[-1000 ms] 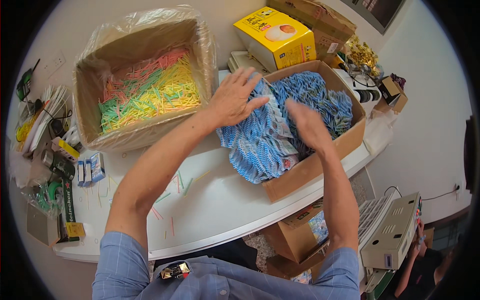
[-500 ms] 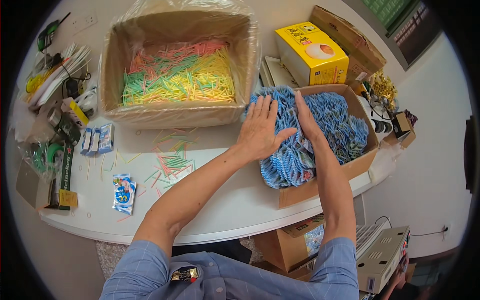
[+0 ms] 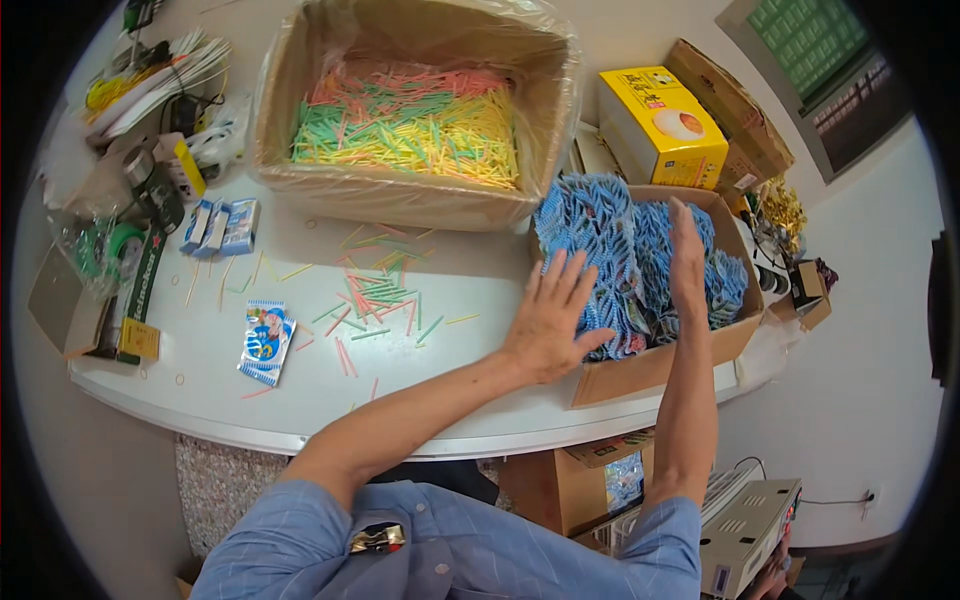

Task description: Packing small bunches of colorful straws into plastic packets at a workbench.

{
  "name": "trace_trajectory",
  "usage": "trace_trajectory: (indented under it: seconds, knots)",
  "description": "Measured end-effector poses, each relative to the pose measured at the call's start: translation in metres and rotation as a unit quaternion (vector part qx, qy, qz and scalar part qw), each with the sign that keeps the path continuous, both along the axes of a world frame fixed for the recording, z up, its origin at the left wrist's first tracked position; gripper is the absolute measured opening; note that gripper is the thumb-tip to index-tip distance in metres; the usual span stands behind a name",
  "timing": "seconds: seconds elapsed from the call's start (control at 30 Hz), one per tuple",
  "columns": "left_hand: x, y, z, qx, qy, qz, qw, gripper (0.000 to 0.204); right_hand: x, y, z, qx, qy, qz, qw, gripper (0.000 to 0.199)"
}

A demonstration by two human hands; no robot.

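Observation:
A brown cardboard box point(image 3: 655, 365) at the right of the white table holds a heap of blue-and-white small packets point(image 3: 600, 240). My left hand point(image 3: 555, 320) lies flat with fingers spread on the near left side of the heap. My right hand point(image 3: 685, 255) rests edge-on in the middle of the heap, fingers straight and pointing away. Neither hand is closed around a packet.
A large plastic-lined carton point(image 3: 410, 190) of pink, green and yellow sticks stands at the back. Loose sticks point(image 3: 380, 295) lie scattered on the table point(image 3: 330, 400), beside one blue packet point(image 3: 265, 342). A yellow box point(image 3: 660, 125) sits behind the packet box. Clutter lines the left edge.
The view has swung left and the scene sits further right. My hands have shifted on the packet heap: the left now lies on its near left side, the right stands edge-on in the middle.

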State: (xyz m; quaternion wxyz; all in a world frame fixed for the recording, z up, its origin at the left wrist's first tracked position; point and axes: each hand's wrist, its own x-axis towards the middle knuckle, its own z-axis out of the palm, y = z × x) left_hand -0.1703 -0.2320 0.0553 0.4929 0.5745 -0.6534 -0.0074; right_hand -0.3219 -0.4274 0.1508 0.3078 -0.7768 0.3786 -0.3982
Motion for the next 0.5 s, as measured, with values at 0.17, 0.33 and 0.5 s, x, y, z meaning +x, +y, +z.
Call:
trace_trajectory:
  seconds: [0.17, 0.33, 0.5]
  knots:
    - [0.0, 0.006, -0.01, 0.007, 0.01, -0.013, 1.0, 0.088, -0.018, 0.053, -0.01, -0.029, -0.04, 0.012, 0.999, 0.055]
    - [0.081, 0.11, 0.015, -0.094, 0.047, 0.008, 0.994, 0.077, -0.014, 0.148, -0.006, -0.109, -0.139, -0.043, 0.983, 0.042]
    - [0.214, 0.241, -0.008, 0.086, 0.175, 0.402, 0.895, 0.052, 0.009, 0.237, -0.05, 0.017, -0.072, 0.091, 0.993, 0.022]
